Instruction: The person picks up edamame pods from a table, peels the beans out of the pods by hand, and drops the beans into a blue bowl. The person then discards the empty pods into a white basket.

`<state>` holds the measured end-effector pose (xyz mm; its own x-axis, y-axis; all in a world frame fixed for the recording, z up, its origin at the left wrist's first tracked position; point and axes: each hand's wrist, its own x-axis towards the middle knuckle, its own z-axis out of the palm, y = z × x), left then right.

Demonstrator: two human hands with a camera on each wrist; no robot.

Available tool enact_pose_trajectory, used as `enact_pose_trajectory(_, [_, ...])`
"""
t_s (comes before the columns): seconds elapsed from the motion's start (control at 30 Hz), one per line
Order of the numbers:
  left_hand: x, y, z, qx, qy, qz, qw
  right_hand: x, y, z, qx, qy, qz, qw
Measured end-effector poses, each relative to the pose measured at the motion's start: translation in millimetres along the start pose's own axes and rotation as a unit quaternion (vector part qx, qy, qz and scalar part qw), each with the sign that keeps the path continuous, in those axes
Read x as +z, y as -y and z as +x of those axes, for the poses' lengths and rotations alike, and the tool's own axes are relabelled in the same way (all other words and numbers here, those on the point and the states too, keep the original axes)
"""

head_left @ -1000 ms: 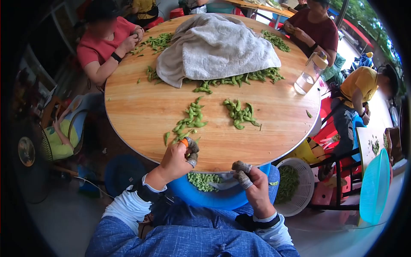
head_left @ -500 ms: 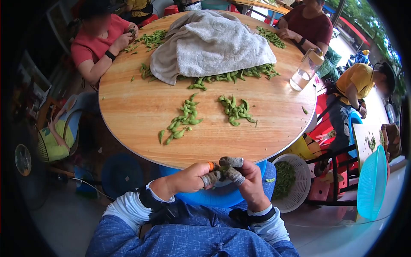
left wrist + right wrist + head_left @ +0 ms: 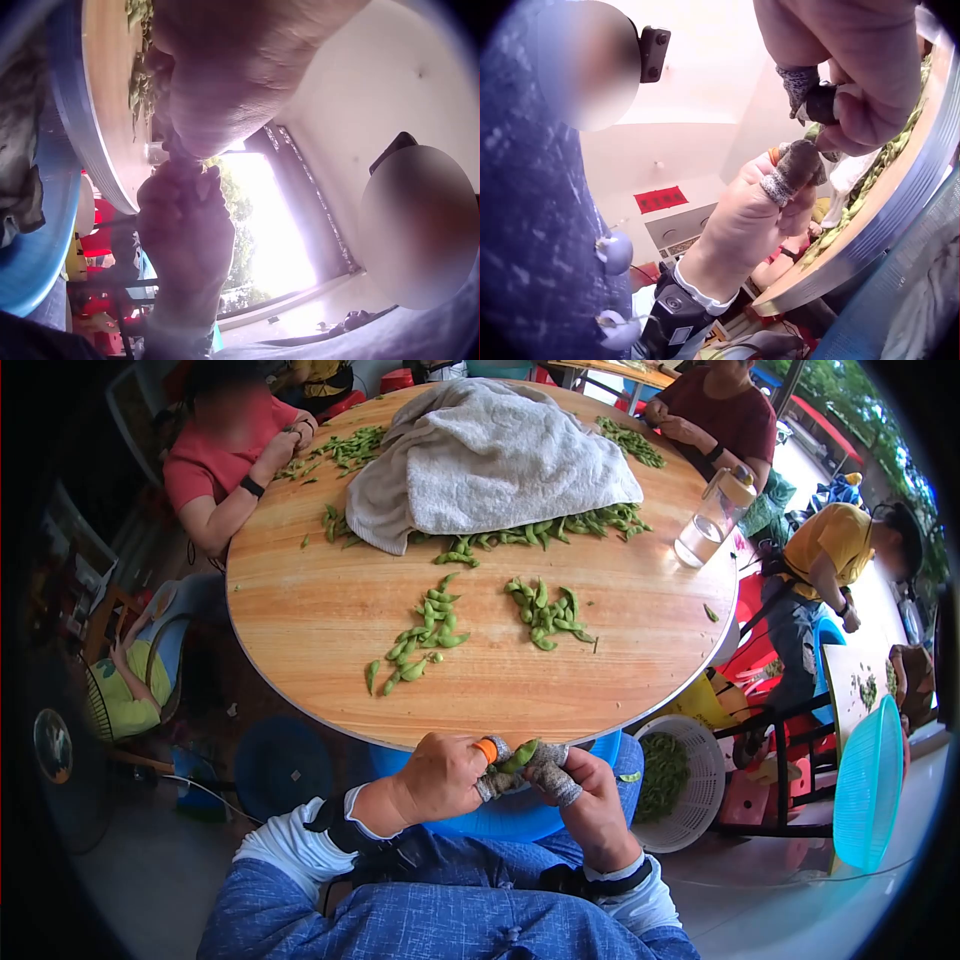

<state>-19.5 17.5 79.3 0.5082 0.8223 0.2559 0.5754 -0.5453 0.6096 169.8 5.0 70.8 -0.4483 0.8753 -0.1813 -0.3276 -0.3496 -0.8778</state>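
One round wooden table (image 3: 300, 610), bearing one grey towel (image 3: 500, 450) heaped over pods, one clear bottle (image 3: 712, 515) at the far right rim, and two loose groups of green pods: left cluster (image 3: 425, 635), right cluster (image 3: 545, 612). Below the near edge: one blue basin (image 3: 500, 822), partly hidden by the hands; one white basket (image 3: 700, 805) to its right. Three other persons sit around the table. Left hand (image 3: 440, 775) and right hand (image 3: 590, 800) meet just below the table's near edge, above the basin, knuckles up, fingertips in cloth sleeves. Both pinch one pod (image 3: 518, 756) between them, fingers closed narrowly on it.
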Motion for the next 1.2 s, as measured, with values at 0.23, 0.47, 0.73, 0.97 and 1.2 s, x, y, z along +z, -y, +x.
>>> enact_pose_trajectory(0.23, [-3, 0, -2, 0.064, 0.030, 0.085, 0.994, 0, -1, 0, 0.003, -0.001, 0.010, 1.000])
enact_pose_trajectory(0.47, [-2, -1, -3, 0.099, 0.025, 0.114, 0.988, -3, -9, 1, -0.003, -0.028, -0.021, 0.999])
enact_pose_trajectory(0.73, [8, 6, -9, 0.131, -0.006, 0.131, 0.983, -2, -17, 8, 0.004, -0.046, -0.006, 0.999])
enact_pose_trajectory(0.97, [23, 6, -10, -0.003, -0.050, -0.288, 0.956, -5, -35, 13, -0.058, 0.029, 0.117, 0.991])
enact_pose_trajectory(1.2, [35, 13, -18, -0.280, -0.002, -0.709, 0.648, -17, -45, 24, -0.134, 0.080, 0.048, 0.987])
